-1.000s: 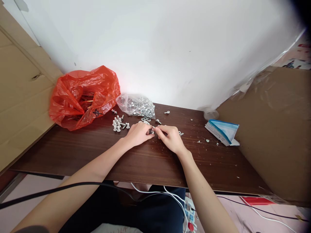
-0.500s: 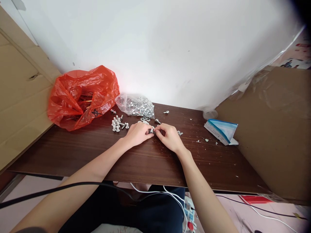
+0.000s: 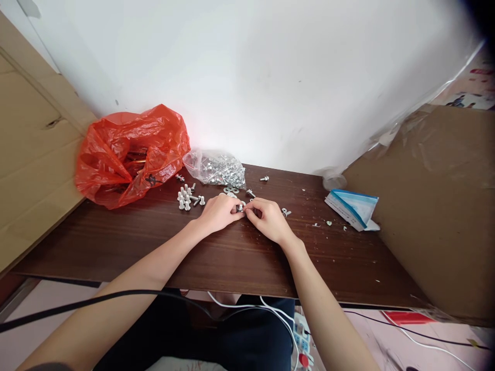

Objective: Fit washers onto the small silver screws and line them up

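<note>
Between thumb and forefinger, my left hand pinches a small metal bolt low over the tabletop. My right hand meets it from the right, fingertips pinched together at the bolt's end; whatever they grip is too small to make out. Just beyond the hands lie several flat washers and a loose bolt. A group of bolts stands to the left of my left hand, many resting on their heads. More small washers lie right beside my right hand.
A clear bag of hardware and a red plastic bag sit along the back left. One bolt lies near the wall. At right are a blue-and-white packet and a clear round container. Cardboard panels flank the brown table.
Both hands stay in nearly the same place. The right fingers have shifted very slightly at the bolt.
</note>
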A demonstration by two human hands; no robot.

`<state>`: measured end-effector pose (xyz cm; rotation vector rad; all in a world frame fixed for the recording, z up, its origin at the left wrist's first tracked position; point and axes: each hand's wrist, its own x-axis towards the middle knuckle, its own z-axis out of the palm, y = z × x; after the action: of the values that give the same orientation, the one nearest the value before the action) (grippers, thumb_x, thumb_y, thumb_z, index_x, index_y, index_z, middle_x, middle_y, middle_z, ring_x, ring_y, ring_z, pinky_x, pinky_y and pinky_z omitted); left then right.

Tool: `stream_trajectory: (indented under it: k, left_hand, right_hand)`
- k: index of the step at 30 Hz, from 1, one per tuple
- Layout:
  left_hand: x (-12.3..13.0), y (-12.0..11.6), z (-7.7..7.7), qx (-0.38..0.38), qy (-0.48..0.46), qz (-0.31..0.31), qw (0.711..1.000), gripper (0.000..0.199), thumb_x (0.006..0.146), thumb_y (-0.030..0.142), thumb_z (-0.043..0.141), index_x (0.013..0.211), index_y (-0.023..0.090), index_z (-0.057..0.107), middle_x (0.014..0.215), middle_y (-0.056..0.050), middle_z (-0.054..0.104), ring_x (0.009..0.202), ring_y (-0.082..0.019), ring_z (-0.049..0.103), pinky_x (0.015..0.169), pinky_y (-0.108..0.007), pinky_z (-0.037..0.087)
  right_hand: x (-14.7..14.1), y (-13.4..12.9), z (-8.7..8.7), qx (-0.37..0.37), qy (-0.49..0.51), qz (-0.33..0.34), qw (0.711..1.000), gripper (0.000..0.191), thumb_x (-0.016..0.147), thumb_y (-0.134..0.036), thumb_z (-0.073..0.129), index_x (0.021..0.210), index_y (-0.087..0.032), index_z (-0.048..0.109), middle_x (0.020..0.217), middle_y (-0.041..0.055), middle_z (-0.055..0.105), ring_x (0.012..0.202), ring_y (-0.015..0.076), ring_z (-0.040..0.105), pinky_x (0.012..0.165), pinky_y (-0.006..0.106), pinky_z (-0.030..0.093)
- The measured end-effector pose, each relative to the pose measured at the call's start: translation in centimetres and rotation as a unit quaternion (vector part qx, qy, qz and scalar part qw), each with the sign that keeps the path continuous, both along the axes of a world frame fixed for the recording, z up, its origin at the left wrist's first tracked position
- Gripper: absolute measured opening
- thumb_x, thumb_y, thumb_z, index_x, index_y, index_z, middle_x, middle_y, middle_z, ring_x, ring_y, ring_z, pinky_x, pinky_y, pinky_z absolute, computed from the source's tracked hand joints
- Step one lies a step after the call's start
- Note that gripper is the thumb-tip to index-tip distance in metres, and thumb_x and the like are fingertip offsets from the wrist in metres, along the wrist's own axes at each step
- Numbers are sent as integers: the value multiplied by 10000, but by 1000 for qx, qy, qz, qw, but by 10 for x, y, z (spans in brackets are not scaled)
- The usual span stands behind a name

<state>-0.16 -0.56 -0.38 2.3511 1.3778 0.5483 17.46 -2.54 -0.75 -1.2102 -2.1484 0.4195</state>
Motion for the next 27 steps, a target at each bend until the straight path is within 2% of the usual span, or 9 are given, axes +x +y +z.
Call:
stream_trajectory:
  k: [6,14,27]
  left_hand:
    - [0,0,1,-3,-4,4,1000,120,761,277,611,690,181,627,633,22,628,574,-117,500,549,-234,290]
    - [-1,-3,6,-17,4,6,1000,111,779,290,614,806,203,679,675,17,658,634,-139,557,570,-237,316]
    - [-4,-4,5,-9,4,3,1000,93,792,269,602,798,220,681,663,23,647,639,-138,548,573,-236,310]
  right_hand:
    - [-1,0,0,2,-2,19,1000,189,848,-148,501,762,-185,665,749,20,627,643,137,518,622,252,377]
    - [0,1,0,-3,15,-34,999,179,850,-169,512,835,-196,689,809,28,678,689,156,573,634,259,399]
    - [-5,1,-1,-15,-8,-3,1000,188,861,-155,495,772,-193,657,778,18,656,685,148,552,654,256,398]
